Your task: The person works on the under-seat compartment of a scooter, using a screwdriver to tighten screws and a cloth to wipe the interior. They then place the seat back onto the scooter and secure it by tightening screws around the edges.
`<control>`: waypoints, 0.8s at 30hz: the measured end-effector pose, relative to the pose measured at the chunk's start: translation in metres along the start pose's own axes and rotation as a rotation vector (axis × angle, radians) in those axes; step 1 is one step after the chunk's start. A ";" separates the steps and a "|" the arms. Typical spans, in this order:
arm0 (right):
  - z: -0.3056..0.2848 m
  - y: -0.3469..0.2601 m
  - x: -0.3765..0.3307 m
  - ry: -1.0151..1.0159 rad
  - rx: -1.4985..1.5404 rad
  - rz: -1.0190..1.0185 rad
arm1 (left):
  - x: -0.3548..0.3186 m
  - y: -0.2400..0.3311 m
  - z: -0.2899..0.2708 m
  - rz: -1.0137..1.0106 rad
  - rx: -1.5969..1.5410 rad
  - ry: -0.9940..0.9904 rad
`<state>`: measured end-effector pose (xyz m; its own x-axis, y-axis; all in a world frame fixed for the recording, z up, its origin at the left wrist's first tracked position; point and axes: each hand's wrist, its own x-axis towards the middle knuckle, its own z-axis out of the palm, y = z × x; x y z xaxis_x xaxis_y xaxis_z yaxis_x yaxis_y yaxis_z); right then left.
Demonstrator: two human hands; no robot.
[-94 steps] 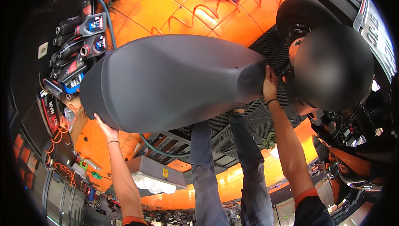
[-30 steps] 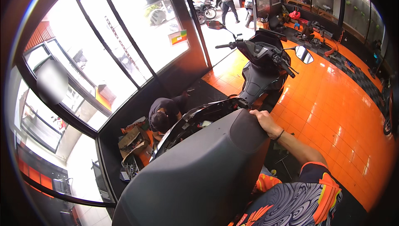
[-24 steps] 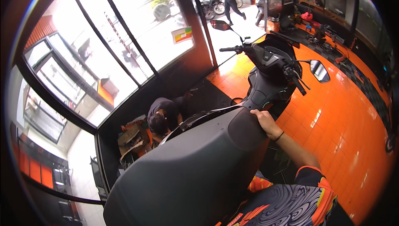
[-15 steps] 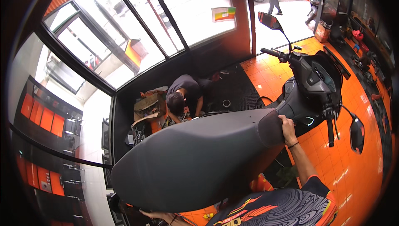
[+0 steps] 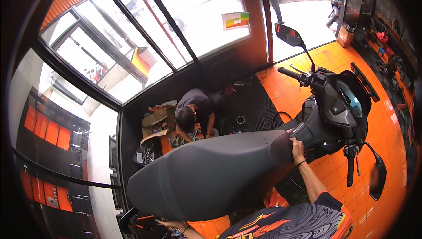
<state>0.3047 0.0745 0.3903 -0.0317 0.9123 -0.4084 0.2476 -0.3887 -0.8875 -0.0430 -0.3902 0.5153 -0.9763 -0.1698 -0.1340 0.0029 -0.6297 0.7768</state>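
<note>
The right hand (image 5: 297, 151) is clamping the black seat (image 5: 206, 173) at its narrow end, left of the scooter dashboard (image 5: 348, 95); the left hand (image 5: 174, 225) is sitting under its near edge, grip unclear, so slipping there could be dropping the wide end.

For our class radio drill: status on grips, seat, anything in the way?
Right grip on dark seat, narrow end. Left grip by wide end. Narrow end faces handlebars. Co-worker crouched on far side.
</note>
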 end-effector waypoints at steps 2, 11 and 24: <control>0.006 0.007 0.010 0.001 0.012 -0.002 | 0.010 -0.009 0.000 0.037 0.073 0.039; 0.037 0.058 0.035 0.032 -0.082 0.103 | 0.019 -0.034 -0.028 -0.093 -0.029 -0.112; 0.033 0.150 0.091 0.110 -0.178 -0.074 | 0.003 -0.091 -0.024 -0.112 0.527 0.102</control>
<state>0.3067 0.0946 0.2132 0.0473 0.9497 -0.3095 0.4160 -0.3004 -0.8583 -0.0407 -0.3515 0.4300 -0.9385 -0.2124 -0.2723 -0.2343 -0.1875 0.9539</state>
